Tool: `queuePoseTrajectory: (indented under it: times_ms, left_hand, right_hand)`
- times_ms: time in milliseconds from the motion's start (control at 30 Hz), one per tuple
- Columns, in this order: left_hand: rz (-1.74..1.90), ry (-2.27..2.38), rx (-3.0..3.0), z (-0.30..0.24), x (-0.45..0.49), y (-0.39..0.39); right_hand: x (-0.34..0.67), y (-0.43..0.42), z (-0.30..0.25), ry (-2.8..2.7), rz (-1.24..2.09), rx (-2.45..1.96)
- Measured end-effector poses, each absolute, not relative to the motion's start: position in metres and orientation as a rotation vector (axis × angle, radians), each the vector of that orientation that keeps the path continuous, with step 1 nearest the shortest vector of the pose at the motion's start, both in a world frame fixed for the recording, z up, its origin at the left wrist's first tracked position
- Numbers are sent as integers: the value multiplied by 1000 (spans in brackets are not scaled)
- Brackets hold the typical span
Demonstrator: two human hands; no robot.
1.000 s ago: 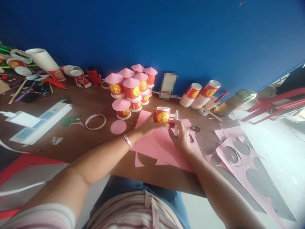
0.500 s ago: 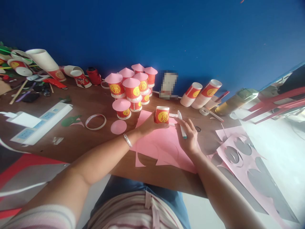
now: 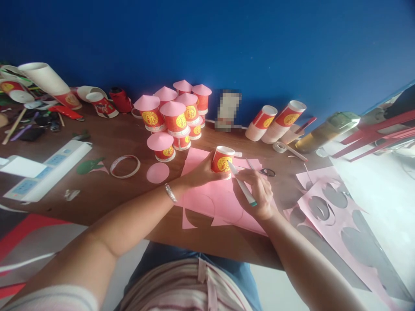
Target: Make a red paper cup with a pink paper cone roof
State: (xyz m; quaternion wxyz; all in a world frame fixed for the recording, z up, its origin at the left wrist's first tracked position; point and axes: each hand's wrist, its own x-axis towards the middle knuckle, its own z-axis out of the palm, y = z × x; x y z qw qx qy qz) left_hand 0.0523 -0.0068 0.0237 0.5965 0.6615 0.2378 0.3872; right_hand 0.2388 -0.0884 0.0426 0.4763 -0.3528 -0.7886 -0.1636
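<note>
My left hand (image 3: 205, 170) is wrapped round a red paper cup (image 3: 219, 162) with a yellow emblem, its white rim facing up. In my right hand (image 3: 257, 190) is a white marker (image 3: 242, 186) with a teal end, its tip at the cup's printed side; whether it touches, I cannot tell. Pink paper sheets (image 3: 201, 203) with curved cuts lie beneath both hands. Scissors (image 3: 267, 172) rest partly hidden behind my right hand. A pink paper disc (image 3: 158, 172) lies left of my left wrist. Beyond it stand several red cups with pink cone tops (image 3: 174, 119).
A power strip (image 3: 48, 170) and a tape ring (image 3: 125, 166) lie on the left. Stacked paper cups (image 3: 285, 122), a small tape roll (image 3: 279, 147) and a bottle (image 3: 327, 131) stand at the back right. Cut pink scraps (image 3: 327, 216) cover the right side, before a blue wall (image 3: 207, 39).
My right hand has brought the marker left and down so its tip points at the cup. The cup now leans, showing more of its rim. The view has shifted slightly.
</note>
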Motion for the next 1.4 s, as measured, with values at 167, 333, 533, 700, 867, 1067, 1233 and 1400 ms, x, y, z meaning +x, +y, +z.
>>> queuePoseTrajectory:
  times_ms: [167,333,533,700,867,1067,1233,1400]
  left_hand:
    - [899,499,1533,27,53,-7]
    - [916,497,1543,22,53,-6]
    - [944,461,1566,19,53,-6]
    - [941,554,1619,15,53,-5]
    - [944,545,1622,14,53,-5]
    - [946,532,1604,17,54,-5]
    - [953,516,1608,16,53,-5]
    - [921,484,1570,18,54,-7]
  right_hand:
    - [241,-88,43,-1933,-435,-882]
    - [240,-89,44,-1931,-439,-909]
    - [239,-88,45,-1953,-433,-841]
    - [239,-87,44,-1983,-458,-834]
    - [239,-88,44,-1979,-407,-835]
    - [239,-90,42,-1944,-447,-914]
    - [240,-90,38,-1853,-562,-997]
    - [241,-88,41,-1846,-526,-976]
